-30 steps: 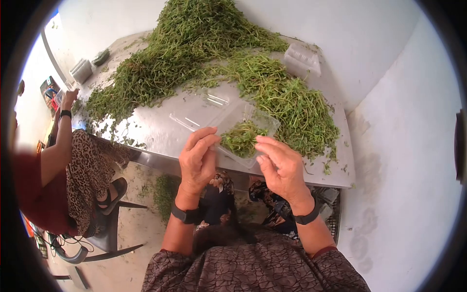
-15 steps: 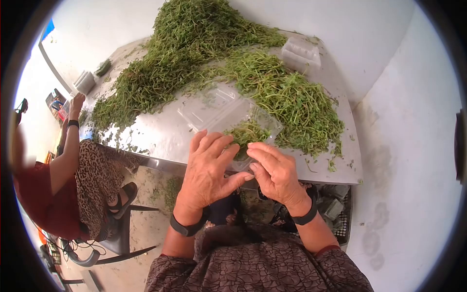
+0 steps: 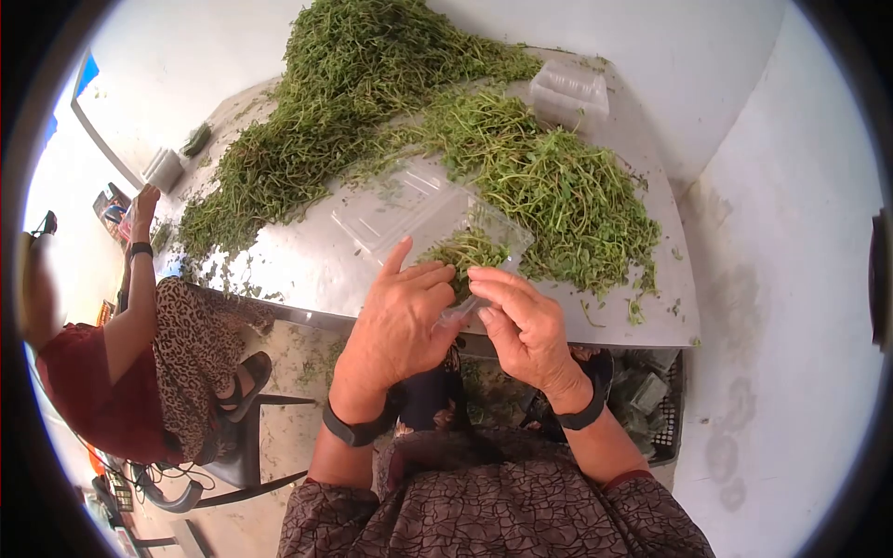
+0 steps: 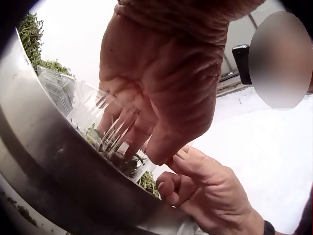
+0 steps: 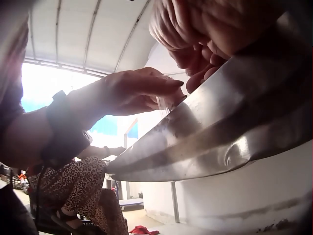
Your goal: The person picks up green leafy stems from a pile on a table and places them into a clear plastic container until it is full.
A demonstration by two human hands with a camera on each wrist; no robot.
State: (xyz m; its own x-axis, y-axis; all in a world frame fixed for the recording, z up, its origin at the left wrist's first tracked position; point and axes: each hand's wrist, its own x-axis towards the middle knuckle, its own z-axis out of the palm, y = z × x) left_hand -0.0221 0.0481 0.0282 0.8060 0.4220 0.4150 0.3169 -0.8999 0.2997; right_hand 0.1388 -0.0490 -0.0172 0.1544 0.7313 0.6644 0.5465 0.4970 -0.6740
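Observation:
A clear plastic clamshell container lies open at the near edge of the steel table, with its lid flat to the left. A small heap of green herb sprigs fills its tray. My left hand lies over the tray's near part, and in the left wrist view its fingers press straight down on the sprigs. My right hand pinches the container's near corner with curled fingers. The two hands almost touch.
A big pile of loose green herbs covers the far half of the table. A stack of clear containers sits at the far right. Another person sits on a chair at the left. A dark crate stands under the table.
My left hand has slid from the container's near rim onto the herbs inside. The two hands have drawn close together at the near corner.

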